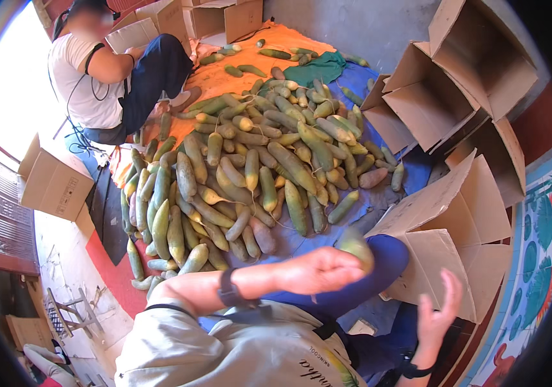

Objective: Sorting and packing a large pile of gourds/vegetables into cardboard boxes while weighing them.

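My left hand (pixel 322 272), a dark band on its wrist, is closed around a green radish (pixel 356 247). The radish is blurred and partly covered by my fingers, above my bent knee in blue trousers. To the right, my right hand (pixel 439 305) is raised with fingers apart and nothing in it, near an open cardboard box (pixel 442 232). Ahead of me lies a large heap of green radishes (pixel 256 159), some with yellowish ends and thin roots.
The heap rests on a blue tarp (pixel 305 249) and an orange sheet (pixel 208 80). More open boxes (pixel 430 92) stand along the right. Another person (pixel 97 72) sits at the upper left beside boxes. A cardboard box (pixel 58 186) stands at left, above a small stool (pixel 75 312).
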Tool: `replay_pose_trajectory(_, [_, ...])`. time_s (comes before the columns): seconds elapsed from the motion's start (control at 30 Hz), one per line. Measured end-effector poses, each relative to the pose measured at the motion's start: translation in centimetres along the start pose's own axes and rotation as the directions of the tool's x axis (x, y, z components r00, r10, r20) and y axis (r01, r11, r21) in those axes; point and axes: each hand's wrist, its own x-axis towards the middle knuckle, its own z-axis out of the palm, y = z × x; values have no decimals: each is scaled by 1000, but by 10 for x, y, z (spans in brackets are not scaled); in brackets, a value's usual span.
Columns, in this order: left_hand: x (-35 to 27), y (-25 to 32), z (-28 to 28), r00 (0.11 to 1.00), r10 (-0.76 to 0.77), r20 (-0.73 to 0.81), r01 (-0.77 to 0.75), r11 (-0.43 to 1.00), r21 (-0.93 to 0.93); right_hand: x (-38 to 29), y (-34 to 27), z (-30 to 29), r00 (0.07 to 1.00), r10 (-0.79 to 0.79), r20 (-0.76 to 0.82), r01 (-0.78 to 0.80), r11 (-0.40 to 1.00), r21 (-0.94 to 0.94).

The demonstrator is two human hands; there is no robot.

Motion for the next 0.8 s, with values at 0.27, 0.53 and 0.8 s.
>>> replay_pose_trajectory(0.27, [40, 11, 51, 933, 195, 304, -46, 899, -436, -21, -26, 49, 987, 30, 157, -86, 927, 366])
replay_pose_trajectory(0.53, [9, -9, -2, 997, 77, -11, -78, 978, -194, -25, -5, 25, 997, 3, 83, -7, 999, 46])
replay_pose_trajectory(0.8, [-128, -144, -144, 434, -178, -883, 781, 564, 270, -2, 77, -80, 870, 227, -437, -368, 890, -270])
